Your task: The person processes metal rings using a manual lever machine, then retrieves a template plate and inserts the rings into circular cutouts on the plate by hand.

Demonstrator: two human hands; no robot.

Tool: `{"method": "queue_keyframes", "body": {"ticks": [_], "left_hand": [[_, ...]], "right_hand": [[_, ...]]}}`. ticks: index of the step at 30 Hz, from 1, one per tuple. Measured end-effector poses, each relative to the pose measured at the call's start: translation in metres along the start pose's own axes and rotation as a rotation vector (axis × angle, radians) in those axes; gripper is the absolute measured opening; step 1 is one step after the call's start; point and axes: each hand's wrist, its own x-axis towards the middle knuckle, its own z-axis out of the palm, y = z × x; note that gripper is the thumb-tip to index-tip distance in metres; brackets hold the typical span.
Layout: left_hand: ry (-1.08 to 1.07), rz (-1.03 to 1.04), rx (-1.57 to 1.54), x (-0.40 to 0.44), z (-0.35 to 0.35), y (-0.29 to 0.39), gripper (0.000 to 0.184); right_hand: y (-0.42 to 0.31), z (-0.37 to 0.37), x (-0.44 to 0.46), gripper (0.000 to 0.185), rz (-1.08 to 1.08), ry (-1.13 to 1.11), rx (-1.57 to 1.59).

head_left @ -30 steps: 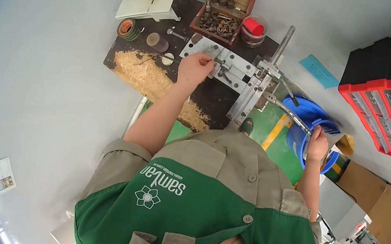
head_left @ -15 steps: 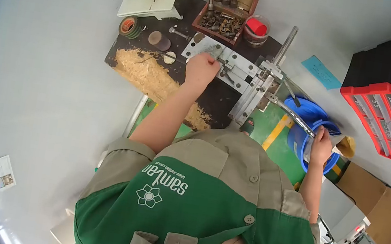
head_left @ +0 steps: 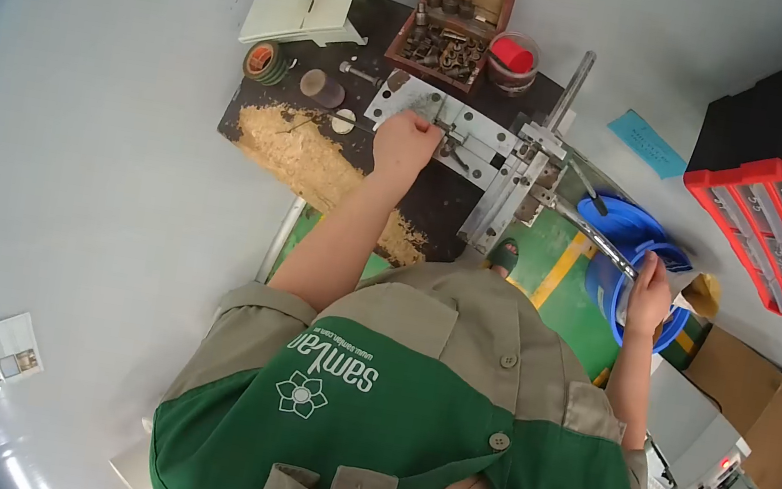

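Note:
My left hand (head_left: 405, 145) is closed at the metal plate of a bench fixture (head_left: 488, 137), beside its small central clamp; whatever its fingertips pinch is hidden. My right hand (head_left: 649, 295) grips the end of a long metal lever (head_left: 599, 240), which reaches from the fixture's crosswise rail out to the right. A thin dark rod (head_left: 354, 122) lies just left of my left hand, near a round pale disc (head_left: 344, 121). Wood shavings (head_left: 299, 152) are heaped along the front left of the dark table (head_left: 434, 213).
Behind the fixture are an open wooden box of metal parts (head_left: 446, 50) and a jar with a red item (head_left: 512, 62). A white stand (head_left: 301, 3), tape rolls (head_left: 267, 62) and a brown cylinder (head_left: 321, 87) are at left. Blue bins (head_left: 631, 230) and red-framed drawers (head_left: 779, 222) are at right.
The view has shifted slightly. My left hand has changed little, staying closed by the central clamp, and my right hand still holds the lever in about the same position.

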Motion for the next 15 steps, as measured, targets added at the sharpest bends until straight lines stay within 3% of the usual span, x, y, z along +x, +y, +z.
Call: {"method": "queue_keyframes", "body": {"ticks": [1, 5, 8, 14, 15], "left_hand": [[0.014, 0.006, 0.006, 0.000, 0.003, -0.004, 0.024], [0.035, 0.003, -0.019, -0.006, 0.002, 0.001, 0.024], [0.053, -0.014, -0.064, -0.013, -0.003, 0.007, 0.024], [0.028, -0.024, -0.062, -0.009, 0.002, 0.001, 0.026], [0.027, -0.023, -0.047, -0.008, 0.003, 0.002, 0.026]], "right_hand": [[-0.001, 0.004, -0.005, 0.047, -0.048, 0.074, 0.019], [0.027, 0.028, 0.007, 0.051, -0.091, 0.001, -0.113], [0.024, 0.024, 0.009, 0.053, -0.037, -0.069, -0.164], [0.012, 0.022, 0.000, 0.049, 0.070, -0.008, -0.085], [0.017, 0.024, 0.004, 0.047, -0.029, -0.014, -0.048]]}}
